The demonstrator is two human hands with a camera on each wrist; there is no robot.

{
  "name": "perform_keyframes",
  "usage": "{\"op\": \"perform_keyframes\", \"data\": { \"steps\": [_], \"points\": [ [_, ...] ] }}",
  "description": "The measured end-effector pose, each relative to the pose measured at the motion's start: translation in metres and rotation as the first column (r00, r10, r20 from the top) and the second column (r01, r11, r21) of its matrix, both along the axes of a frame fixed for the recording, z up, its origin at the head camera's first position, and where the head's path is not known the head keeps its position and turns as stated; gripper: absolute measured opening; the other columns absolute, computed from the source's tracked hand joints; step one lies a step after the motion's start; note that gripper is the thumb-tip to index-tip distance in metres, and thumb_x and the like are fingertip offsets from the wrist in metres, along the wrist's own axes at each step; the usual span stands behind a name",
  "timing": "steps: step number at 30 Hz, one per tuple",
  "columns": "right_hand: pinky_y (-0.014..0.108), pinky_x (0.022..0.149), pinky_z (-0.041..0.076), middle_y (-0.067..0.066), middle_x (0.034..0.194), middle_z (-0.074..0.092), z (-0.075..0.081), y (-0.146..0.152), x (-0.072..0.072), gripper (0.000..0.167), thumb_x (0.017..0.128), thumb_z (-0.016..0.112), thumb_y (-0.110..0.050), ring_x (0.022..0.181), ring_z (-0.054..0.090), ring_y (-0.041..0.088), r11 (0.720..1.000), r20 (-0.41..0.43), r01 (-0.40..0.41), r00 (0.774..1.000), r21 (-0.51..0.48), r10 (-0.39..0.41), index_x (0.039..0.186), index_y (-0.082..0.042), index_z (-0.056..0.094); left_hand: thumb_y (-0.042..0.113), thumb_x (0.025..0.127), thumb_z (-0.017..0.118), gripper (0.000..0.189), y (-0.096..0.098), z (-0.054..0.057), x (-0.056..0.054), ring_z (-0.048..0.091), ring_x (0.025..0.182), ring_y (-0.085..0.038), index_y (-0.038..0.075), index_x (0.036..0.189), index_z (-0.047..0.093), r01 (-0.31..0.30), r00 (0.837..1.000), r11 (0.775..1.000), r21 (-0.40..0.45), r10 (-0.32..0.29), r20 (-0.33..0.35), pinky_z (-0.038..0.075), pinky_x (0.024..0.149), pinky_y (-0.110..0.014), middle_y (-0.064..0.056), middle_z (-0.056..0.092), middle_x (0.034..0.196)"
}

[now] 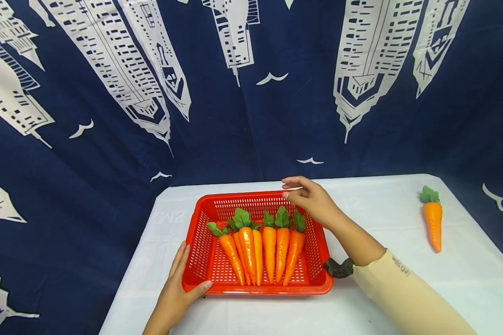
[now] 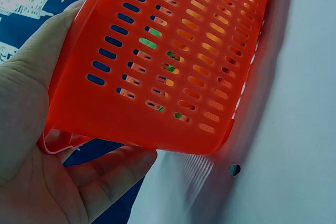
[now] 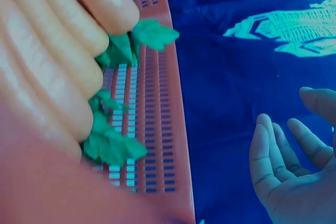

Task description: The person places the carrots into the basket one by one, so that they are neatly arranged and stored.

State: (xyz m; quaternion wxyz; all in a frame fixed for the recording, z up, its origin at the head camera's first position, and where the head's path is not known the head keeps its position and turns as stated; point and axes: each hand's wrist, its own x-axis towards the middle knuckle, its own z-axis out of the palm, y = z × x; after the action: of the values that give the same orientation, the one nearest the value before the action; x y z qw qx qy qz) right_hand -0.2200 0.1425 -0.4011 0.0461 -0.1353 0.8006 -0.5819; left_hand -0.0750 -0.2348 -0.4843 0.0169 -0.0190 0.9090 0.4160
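Note:
A red plastic basket [image 1: 255, 289] with slotted walls stands on the white table, several orange carrots [image 1: 246, 244] with green leafy tops lying side by side in it. My left hand [image 1: 177, 287] grips its front left corner, thumb on the front rim and fingers along the left side; the left wrist view shows this hand [image 2: 37, 129] around the basket's rim [image 2: 68, 51]. Above the back right corner, my right hand [image 1: 312, 197] holds nothing, its fingers loosely bent. In the right wrist view that hand [image 3: 291, 171] is apart from the basket's edge [image 3: 184, 129].
A single carrot [image 1: 433, 223] lies on the white tabletop [image 1: 381, 204] at the far right, leaves toward the back. Behind the table hangs a dark blue cloth [image 1: 251, 130] printed with white buildings and birds. A black wrist device [image 1: 338, 268] is beside the basket's right wall.

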Motion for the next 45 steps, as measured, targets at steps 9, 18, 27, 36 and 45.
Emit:
{"op": "perform_keyframes", "data": {
  "steps": [9,18,27,36,45],
  "points": [
    [0.044,0.100,0.056,0.013,0.138,0.061,-0.002,0.023,-0.002,0.049,0.099,0.066,-0.036,0.117,0.065,0.032,0.997,-0.011,0.055,0.998,0.047,-0.054,0.143,-0.018,0.054,0.049,0.080,0.083,0.111,-0.001,0.001,0.001,0.017,0.156,-0.038,0.036,0.163,0.011,-0.006,1.000,1.000,0.006,0.006,0.001,0.027,0.113,-0.074,0.014,0.001,0.171],
    [0.052,0.103,0.052,0.012,0.140,0.061,-0.009,0.050,0.000,0.049,0.100,0.062,-0.040,0.116,0.066,0.033,0.990,-0.002,0.115,0.993,0.078,-0.115,0.143,-0.018,0.054,0.047,0.080,0.084,0.111,-0.001,0.000,0.000,0.019,0.156,-0.037,0.034,0.163,0.012,-0.006,1.000,1.000,0.003,0.006,-0.010,0.028,0.113,-0.073,0.012,0.003,0.171],
    [0.054,0.102,0.053,0.013,0.140,0.061,-0.017,0.083,0.001,0.051,0.101,0.059,-0.042,0.100,0.069,0.010,0.964,-0.040,0.204,0.979,0.170,-0.200,0.145,-0.016,0.052,0.045,0.079,0.085,0.111,-0.001,-0.001,-0.002,0.017,0.156,-0.036,0.036,0.163,0.013,0.001,1.000,1.000,0.020,-0.001,-0.028,0.027,0.114,-0.073,0.015,0.003,0.170],
    [0.006,0.080,0.050,0.019,0.138,0.058,-0.024,0.125,0.006,0.054,0.102,0.060,-0.037,0.090,0.061,-0.014,0.949,-0.063,0.266,0.964,0.166,-0.259,0.146,-0.008,0.049,0.046,0.079,0.085,0.111,-0.001,-0.001,-0.001,0.016,0.156,-0.036,0.036,0.163,0.012,-0.001,1.000,1.000,0.021,0.001,-0.016,0.026,0.114,-0.073,0.015,0.002,0.170],
    [0.002,0.076,0.046,-0.010,0.121,0.061,-0.032,0.166,0.014,0.061,0.102,0.058,-0.043,0.087,0.059,-0.017,0.912,-0.043,0.339,0.940,0.230,-0.338,0.150,-0.008,0.045,0.047,0.080,0.084,0.111,0.000,-0.002,0.000,0.017,0.156,-0.038,0.036,0.163,0.012,-0.001,1.000,1.000,0.015,0.002,-0.019,0.027,0.112,-0.075,0.014,0.002,0.171]
  ]
}}
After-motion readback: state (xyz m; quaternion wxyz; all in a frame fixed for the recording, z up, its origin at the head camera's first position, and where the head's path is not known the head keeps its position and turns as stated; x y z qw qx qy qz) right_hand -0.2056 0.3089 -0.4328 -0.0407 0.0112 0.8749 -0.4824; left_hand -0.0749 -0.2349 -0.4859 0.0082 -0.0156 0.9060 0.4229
